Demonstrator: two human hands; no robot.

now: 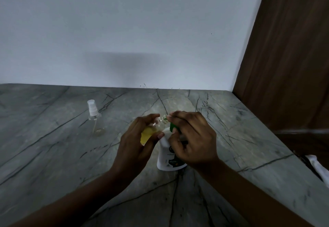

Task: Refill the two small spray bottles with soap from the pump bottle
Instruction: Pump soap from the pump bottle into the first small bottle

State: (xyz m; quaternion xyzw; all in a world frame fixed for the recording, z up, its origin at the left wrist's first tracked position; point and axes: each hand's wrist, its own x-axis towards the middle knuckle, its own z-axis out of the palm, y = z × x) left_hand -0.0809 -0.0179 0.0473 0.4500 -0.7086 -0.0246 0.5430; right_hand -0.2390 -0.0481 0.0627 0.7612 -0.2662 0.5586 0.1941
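- On the tabletop (53,155), far left, a capped bottle (93,118) stands upright, nearly empty, well apart from my hands.
- At centre, my left hand (138,143) curls its fingers (160,135) round the open bottle (151,130), which is tilted and part full of yellow soap, its neck at the green nozzle (172,127).
- Just right, my right hand (192,137) curls over the head of the pump bottle (169,157), which stands on the tabletop.

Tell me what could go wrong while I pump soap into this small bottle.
1. The narrow neck of the small bottle meets the green nozzle at a tilt; soap may miss and run onto the left hand or counter.
2. It is tilted and already part full of yellow soap, so tipping further could spill it.
3. The right hand grips only the top of the pump bottle; its base could slide or tip.
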